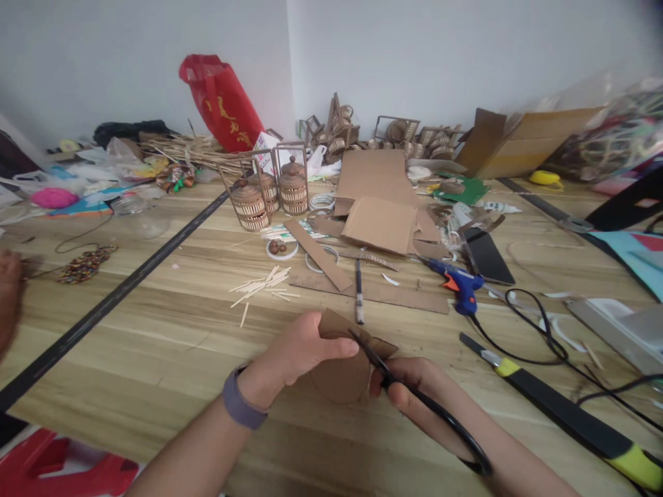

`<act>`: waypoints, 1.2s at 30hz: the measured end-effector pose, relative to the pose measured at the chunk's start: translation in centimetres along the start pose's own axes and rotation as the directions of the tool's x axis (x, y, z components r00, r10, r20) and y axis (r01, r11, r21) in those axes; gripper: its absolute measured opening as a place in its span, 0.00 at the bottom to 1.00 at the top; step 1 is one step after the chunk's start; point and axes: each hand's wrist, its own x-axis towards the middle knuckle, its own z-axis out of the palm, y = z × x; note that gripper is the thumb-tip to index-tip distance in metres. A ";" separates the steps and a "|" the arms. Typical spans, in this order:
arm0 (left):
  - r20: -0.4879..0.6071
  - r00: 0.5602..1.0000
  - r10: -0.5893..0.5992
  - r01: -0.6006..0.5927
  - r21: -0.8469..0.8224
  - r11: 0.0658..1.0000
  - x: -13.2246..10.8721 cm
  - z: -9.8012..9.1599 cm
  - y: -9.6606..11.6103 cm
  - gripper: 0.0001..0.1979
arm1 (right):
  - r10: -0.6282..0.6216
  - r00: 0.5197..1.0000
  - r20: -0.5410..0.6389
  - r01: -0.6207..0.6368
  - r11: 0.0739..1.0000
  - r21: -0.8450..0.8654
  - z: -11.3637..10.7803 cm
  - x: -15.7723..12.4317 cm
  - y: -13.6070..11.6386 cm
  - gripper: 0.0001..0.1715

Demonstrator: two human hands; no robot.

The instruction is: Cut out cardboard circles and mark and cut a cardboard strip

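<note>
My left hand point(305, 345), with a purple band on its wrist, grips a piece of brown cardboard point(342, 376) by its upper left part, thumb on top. A round outline shows on the cardboard. My right hand point(414, 386) is closed around the black handles of a pair of scissors point(386, 376). The scissor blades lie over the cardboard's upper right edge, near my left thumb, where a strip stands partly cut away. My left fingers beneath the cardboard are hidden.
A utility knife point(559, 407) and a blue glue gun point(460, 283) with its cord lie to the right. Ahead are a marker point(359, 293), thin sticks point(264, 283), cardboard sheets point(380, 224) and small lidded stick-built pots point(249, 205). Another person's hand point(9, 297) is at the left edge.
</note>
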 end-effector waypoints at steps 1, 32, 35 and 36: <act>-0.003 1.000 -0.006 0.006 -0.004 1.000 0.0 0.0 0.1 0.16 | -0.003 1.000 -0.004 0.003 1.000 0.001 0.0 0.0 -0.1 0.45; -0.305 0.951 -0.054 -0.083 -0.420 0.904 -0.3 3.8 -1.0 0.26 | -0.125 0.954 -0.272 0.124 0.992 -0.020 1.6 0.9 1.3 0.43; -0.304 0.951 -0.061 -0.075 -0.415 0.907 -0.4 3.8 -0.9 0.28 | -0.131 0.959 -0.250 0.137 0.991 0.006 1.5 0.9 1.3 0.43; -0.302 0.951 -0.064 -0.071 -0.415 0.907 -0.4 3.8 -0.8 0.28 | -0.134 0.961 -0.243 0.142 0.990 0.019 1.5 0.9 1.3 0.42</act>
